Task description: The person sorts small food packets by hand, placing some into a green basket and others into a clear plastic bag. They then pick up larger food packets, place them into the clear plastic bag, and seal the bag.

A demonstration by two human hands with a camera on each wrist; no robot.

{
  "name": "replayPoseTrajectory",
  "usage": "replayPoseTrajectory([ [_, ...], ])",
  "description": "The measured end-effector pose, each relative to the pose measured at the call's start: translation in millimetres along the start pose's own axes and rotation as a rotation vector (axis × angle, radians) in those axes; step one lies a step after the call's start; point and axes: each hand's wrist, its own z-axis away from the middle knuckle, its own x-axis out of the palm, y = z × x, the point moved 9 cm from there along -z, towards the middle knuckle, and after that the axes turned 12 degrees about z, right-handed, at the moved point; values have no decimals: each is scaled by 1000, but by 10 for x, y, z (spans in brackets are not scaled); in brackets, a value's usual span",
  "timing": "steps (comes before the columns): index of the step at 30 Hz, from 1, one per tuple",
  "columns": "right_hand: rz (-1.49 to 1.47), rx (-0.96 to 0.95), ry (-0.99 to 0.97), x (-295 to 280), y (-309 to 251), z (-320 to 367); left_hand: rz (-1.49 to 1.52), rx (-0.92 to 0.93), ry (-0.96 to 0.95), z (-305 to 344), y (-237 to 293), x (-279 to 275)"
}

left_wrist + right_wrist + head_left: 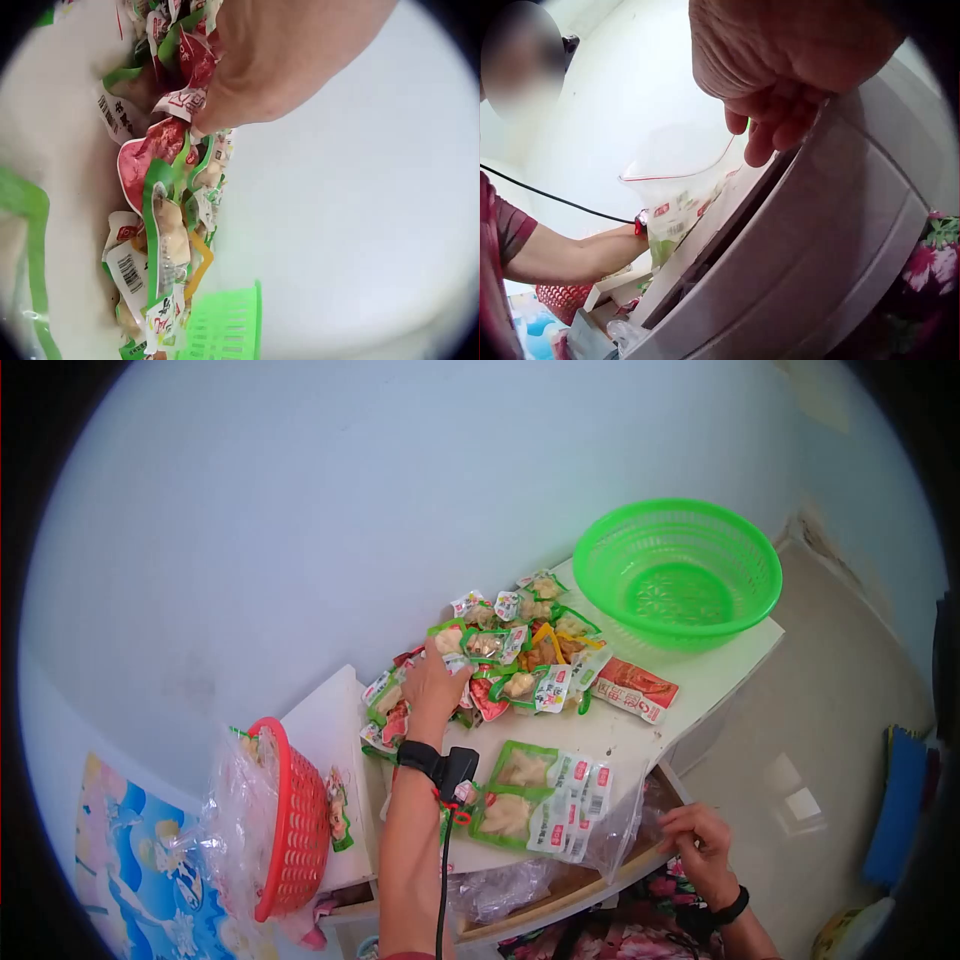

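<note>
My left hand (435, 685) reaches into a heap of small snack packets (487, 644) by the wall. In the left wrist view, the thumb of that hand (281, 64) rests against a red-and-white packet (180, 101); the other fingertips are hidden, so a grip cannot be made out. A clear zip bag (625, 825) holding green-and-white packs (505, 815) lies near the front edge. My right hand (700, 850) hangs beside the drawer's right end, fingers loosely curled; the right wrist view shows this hand (780, 75) close to the drawer edge (780, 225).
A green basket (680, 595) stands at the table's far right, a red packet (635, 690) just in front of it. On the left stands a red basket (300, 830) with clear plastic in it. An open drawer holding plastic bags (505, 890) juts out along the front.
</note>
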Motion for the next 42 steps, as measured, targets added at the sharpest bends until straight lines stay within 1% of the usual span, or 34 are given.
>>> replayPoseTrajectory([
  [2, 2, 9, -21, 88, 0, 49, -62, 0, 82, 49, 9, -114],
  [3, 47, -22, -29, -71, 38, -84, -45, 31, 138, -9, 140, -12],
  [5, 50, -15, -34, -17, 11, -40, -115, 97, 213, 16, 112, -77],
  [8, 37, 7, -43, 14, 7, -22, -154, 173, 236, 104, 164, -116],
  [11, 71, -21, -56, 22, -38, -50, -153, 257, 372, 94, 178, -132],
  [14, 78, -34, -67, 41, -29, -46, 158, 214, 365, -82, -43, -53],
  [17, 42, -19, -77, 42, 15, -35, 508, 240, 360, -367, -409, 121],
  [20, -103, 55, -41, -18, 105, 17, 914, 134, 324, -211, -365, -60],
  [23, -257, 131, 65, -168, 216, 57, 1308, 215, 326, 291, -6, -455],
  [26, -231, 125, 88, -217, 24, 7, 1486, 413, 361, 1057, 458, -724],
  [27, -222, 118, 91, -208, -74, -33, 1498, 458, 371, 1327, 594, -729],
  [29, -101, -23, -26, -40, -449, -231, 1505, 556, 393, 1924, 879, -683],
  [30, -215, -27, -33, 57, -550, -302, 1499, 615, 411, 2227, 1031, -655],
  [32, -455, -24, -48, 227, -746, -417, 1497, 646, 423, 2764, 1256, -510],
  [33, -582, -13, -58, 268, -817, -433, 1448, 656, 391, 2973, 1304, -384],
  [34, -599, 43, -46, 277, -795, -425, 1400, 665, 362, 3174, 1329, -276],
  [35, -618, 93, -38, 285, -767, -424, 1348, 679, 340, 3309, 1352, -203],
  [36, -642, 142, -32, 275, -727, -404, 1293, 740, 311, 3413, 1388, -160],
  [38, -630, 145, 13, 184, -762, -347, 1166, 860, 265, 3565, 1429, -88],
  [39, -629, 146, 31, 150, -793, -323, 1180, 855, 221, 3551, 1428, -58],
  [40, -696, 215, 15, 132, -765, -290, 1193, 852, 177, 3508, 1446, -39],
  [41, -665, 188, 50, 67, -739, -292, 1205, 856, 131, 3484, 1462, -13],
  [42, -633, 155, 86, 1, -698, -311, 1244, 781, 25, 3459, 1431, 119],
])
